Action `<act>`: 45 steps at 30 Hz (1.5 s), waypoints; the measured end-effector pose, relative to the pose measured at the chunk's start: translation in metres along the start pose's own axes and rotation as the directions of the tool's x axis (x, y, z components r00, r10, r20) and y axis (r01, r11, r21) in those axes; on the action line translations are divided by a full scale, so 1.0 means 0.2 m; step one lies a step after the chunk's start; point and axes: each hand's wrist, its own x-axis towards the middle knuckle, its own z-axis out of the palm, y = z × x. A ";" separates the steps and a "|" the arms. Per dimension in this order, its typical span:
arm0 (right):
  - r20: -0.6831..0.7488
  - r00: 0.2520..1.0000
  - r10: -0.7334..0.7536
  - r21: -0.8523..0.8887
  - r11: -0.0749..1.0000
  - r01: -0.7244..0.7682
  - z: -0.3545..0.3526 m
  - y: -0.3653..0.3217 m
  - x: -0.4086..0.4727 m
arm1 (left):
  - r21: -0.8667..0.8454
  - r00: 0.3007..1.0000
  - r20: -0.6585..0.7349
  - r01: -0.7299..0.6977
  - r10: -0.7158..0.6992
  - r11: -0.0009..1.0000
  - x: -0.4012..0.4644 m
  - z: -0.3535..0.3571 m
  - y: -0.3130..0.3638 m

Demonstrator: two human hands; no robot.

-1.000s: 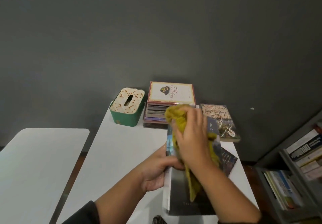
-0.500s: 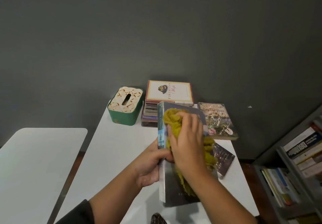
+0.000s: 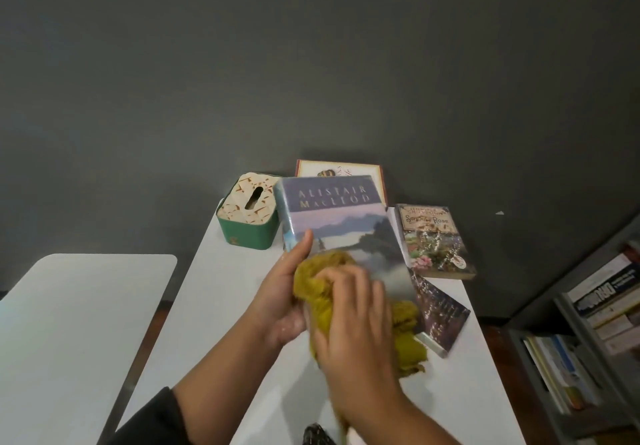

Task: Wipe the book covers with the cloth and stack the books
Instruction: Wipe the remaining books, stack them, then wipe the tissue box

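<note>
My left hand (image 3: 284,292) grips the left edge of a grey-blue landscape book (image 3: 343,226), tilted up above the white table (image 3: 221,299), thumb on the cover. My right hand (image 3: 353,320) holds a bunched mustard-yellow cloth (image 3: 410,344) against the lower part of that cover. Behind the held book, a stack of books (image 3: 377,176) with a cream cover on top stands by the wall, mostly hidden. A floral-cover book (image 3: 434,240) lies flat at the right. A dark speckled book (image 3: 441,309) lies under the held book's right side.
A green tissue box (image 3: 247,214) with a patterned lid stands at the table's far left corner. A second white table (image 3: 69,333) sits to the left across a gap. A grey shelf (image 3: 588,340) of books stands at the right. A dark wall lies behind.
The held book has tilted up and back, baring its upper cover. My right hand has dragged the cloth down from the top of the cover to its lower part.
</note>
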 end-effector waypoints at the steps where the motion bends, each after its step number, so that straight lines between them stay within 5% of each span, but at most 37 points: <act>1: 0.011 0.998 -0.057 0.007 0.998 0.057 -0.01 0.00 -0.02 | 0.001 1.000 -0.012 -0.023 0.023 1.000 0.00 0.00 0.02; 3: -0.015 0.998 -0.054 0.015 0.998 0.054 -0.01 0.09 0.02 | 0.020 0.996 -0.043 -0.075 0.076 0.997 0.00 0.00 0.04; 10: 0.006 0.906 0.424 0.169 0.892 -0.418 0.05 0.37 0.18 | -0.008 0.987 -0.086 -0.139 0.138 0.990 -0.01 -0.02 0.04; 14: -0.078 0.977 0.196 0.131 0.974 -0.185 0.03 0.17 0.06 | -0.043 0.988 -0.071 -0.137 0.134 0.990 0.00 -0.03 0.04; 18: 0.017 0.992 -0.123 0.069 0.990 0.122 0.02 0.02 -0.06 | -0.016 0.994 -0.076 -0.085 0.083 0.996 0.02 -0.04 0.01; 21: -0.035 0.993 -0.111 0.093 0.989 0.114 0.04 0.15 -0.02 | -0.012 0.991 -0.087 -0.103 0.101 0.995 0.03 -0.05 -0.01; 25: -0.017 0.989 0.144 0.250 0.959 -0.136 0.03 0.37 0.07 | -0.039 0.985 -0.113 -0.132 0.127 0.990 0.02 -0.08 0.01; 31: 0.136 0.967 -0.214 0.245 0.953 0.176 -0.02 0.40 0.02 | -0.179 0.986 -0.160 -0.076 0.047 0.981 0.02 -0.12 0.03; 34: 0.151 0.959 -0.240 0.159 0.963 0.216 0.03 0.45 0.00 | -0.170 0.979 -0.202 -0.073 0.037 0.983 0.01 -0.13 0.01; 40: 0.011 1.000 0.016 0.359 0.933 -0.019 -0.08 0.35 0.06 | 0.082 0.964 -0.250 -0.077 0.096 0.994 0.03 -0.10 -0.02; 42: 0.048 0.975 0.216 0.516 0.831 -0.210 -0.13 0.34 0.11 | 0.265 0.936 -0.313 -0.076 0.161 0.961 0.04 -0.11 -0.03; 45: 0.241 0.864 0.442 0.708 0.528 -0.468 -0.23 0.40 0.20 | 0.478 0.889 -0.369 -0.069 0.272 0.876 0.05 -0.14 0.01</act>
